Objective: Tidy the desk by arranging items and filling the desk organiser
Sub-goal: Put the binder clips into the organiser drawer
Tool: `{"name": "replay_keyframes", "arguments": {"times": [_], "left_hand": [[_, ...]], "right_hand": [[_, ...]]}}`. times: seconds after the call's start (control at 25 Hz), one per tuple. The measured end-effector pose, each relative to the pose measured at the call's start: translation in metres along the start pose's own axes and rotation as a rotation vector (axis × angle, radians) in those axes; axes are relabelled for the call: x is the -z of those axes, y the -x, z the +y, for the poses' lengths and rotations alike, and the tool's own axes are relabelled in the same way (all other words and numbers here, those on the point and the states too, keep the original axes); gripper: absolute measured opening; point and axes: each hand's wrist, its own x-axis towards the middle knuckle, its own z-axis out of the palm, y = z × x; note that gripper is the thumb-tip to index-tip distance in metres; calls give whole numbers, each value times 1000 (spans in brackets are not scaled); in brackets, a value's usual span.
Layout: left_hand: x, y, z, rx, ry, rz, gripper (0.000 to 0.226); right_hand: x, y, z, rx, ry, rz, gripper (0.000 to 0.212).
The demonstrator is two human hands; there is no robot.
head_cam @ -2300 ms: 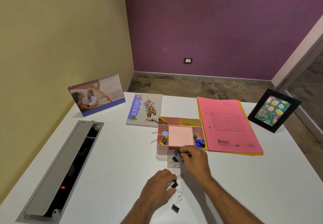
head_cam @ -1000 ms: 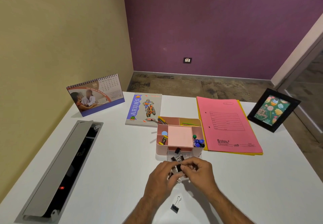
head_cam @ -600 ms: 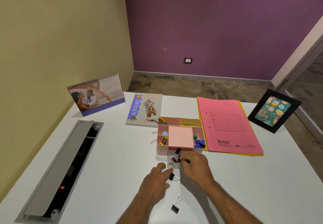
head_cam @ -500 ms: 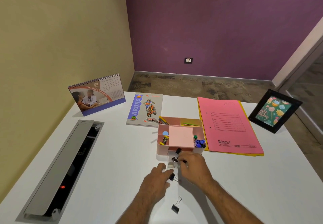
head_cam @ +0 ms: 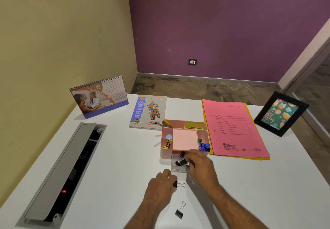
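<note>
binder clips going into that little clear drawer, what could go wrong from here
1. The clear drawer stands pulled out of the pink organiser and already holds several clips; the right hand working over it could push it shut or knock it askew.
2. The left hand holds a binder clip at its tip only, so it may slip.
3. The loose clip near the forearms could be swept away.

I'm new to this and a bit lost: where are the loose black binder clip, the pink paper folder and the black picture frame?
Loose black binder clip [head_cam: 179, 214], head view, black body.
Pink paper folder [head_cam: 232, 130], head view, front cover.
Black picture frame [head_cam: 263, 110], head view, left border.
</note>
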Motion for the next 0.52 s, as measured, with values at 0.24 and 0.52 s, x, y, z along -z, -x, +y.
{"name": "replay_keyframes", "arguments": {"times": [0.24,0.52], "left_hand": [[3,3,5,-49,186,103,28],[21,3,19,-6,567,244,33]], "right_hand": [[2,17,4,35,-157,114,17],[0,32,2,-94,-402,7,13]]}}
